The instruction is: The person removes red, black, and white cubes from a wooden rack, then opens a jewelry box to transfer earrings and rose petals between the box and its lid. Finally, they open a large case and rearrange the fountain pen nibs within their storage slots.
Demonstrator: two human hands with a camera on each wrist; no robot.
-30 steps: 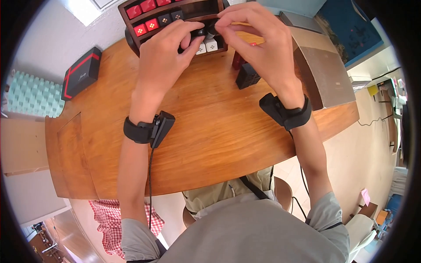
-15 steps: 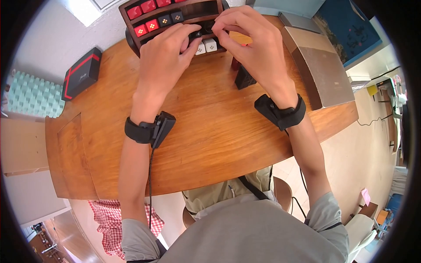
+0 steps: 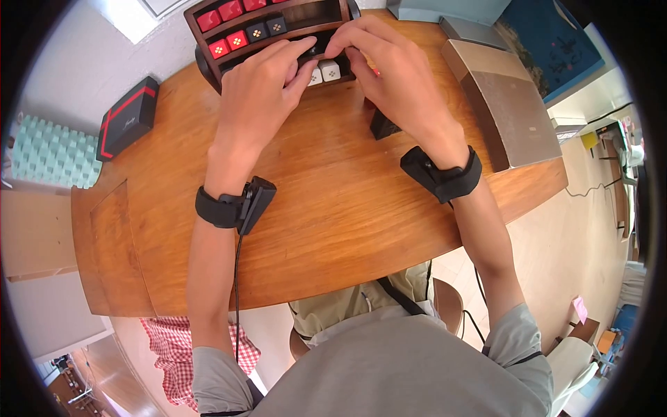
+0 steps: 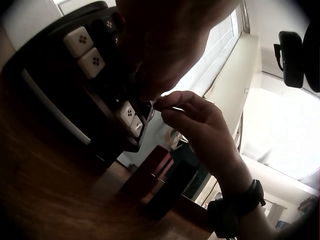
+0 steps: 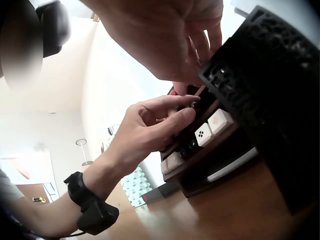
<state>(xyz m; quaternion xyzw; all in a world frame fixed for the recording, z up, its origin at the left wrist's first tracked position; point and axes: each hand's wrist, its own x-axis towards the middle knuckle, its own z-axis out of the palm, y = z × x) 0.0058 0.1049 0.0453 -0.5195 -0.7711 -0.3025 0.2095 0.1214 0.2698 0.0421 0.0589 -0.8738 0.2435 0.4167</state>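
A dark wooden rack (image 3: 299, 31) with red, black and white keycaps stands at the table's back. My left hand (image 3: 257, 97) reaches to its lower shelves; in the right wrist view, the left hand (image 5: 150, 127) pinches a small black piece (image 5: 195, 105) between thumb and fingers. The right hand (image 3: 403, 83) is just to its right, bent fingertips at the shelf; whether they hold anything is hidden. White keycaps (image 3: 329, 70) sit on the lowest shelf, below the fingertips. In the left wrist view the right hand (image 4: 205, 135) has its thumb and fingers close together.
Partly under the right hand stand a black patterned block (image 3: 382, 125) and a red block (image 4: 150, 172). A brown box (image 3: 511, 111) lies at the right. At the left are a black box with red ribbon (image 3: 128, 118) and a pale green bumpy sheet (image 3: 52, 153).
The right hand has moved left and slightly down, its fingertips closer to the left hand's. The left hand stays almost in place. The rack has shifted slightly left in view.
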